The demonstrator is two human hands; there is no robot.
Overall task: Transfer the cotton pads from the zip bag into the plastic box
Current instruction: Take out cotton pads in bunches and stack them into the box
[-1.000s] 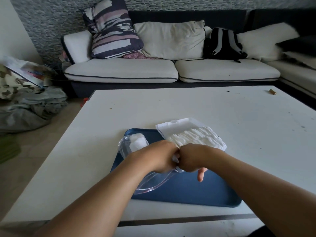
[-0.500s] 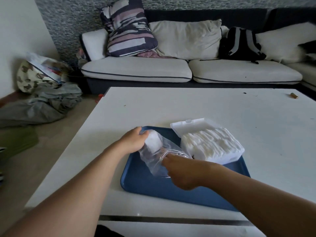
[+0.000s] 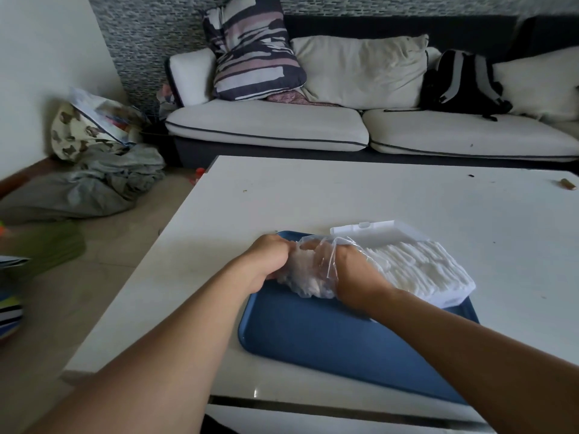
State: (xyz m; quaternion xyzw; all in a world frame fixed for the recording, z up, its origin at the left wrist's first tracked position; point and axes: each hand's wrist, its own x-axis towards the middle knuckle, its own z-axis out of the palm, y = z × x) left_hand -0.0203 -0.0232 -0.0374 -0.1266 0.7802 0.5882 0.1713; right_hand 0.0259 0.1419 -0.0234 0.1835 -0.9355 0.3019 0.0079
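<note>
A clear zip bag point(image 3: 305, 274) lies crumpled on the blue tray point(image 3: 329, 333), with white cotton pads showing blurred through the plastic. My left hand point(image 3: 266, 261) grips the bag's left end. My right hand point(image 3: 351, 270) is pushed inside the bag through its mouth; the fingers are veiled by plastic, so their hold on the pads is unclear. To the right on the tray stands the white plastic box point(image 3: 451, 296), lid point(image 3: 376, 230) open at the back, packed with upright cotton pads point(image 3: 416, 264).
The tray sits on a white table point(image 3: 344, 189) whose left edge drops to the floor. A small brown object point(image 3: 568, 184) lies at the table's far right. A sofa point(image 3: 282, 126) with cushions and a backpack point(image 3: 463, 79) stands behind; clothes point(image 3: 94, 183) lie on the floor at left.
My right hand has gone from the bag's mouth into the bag. My left hand shifted right and now clamps the bag's end. The camera view swung to the left.
</note>
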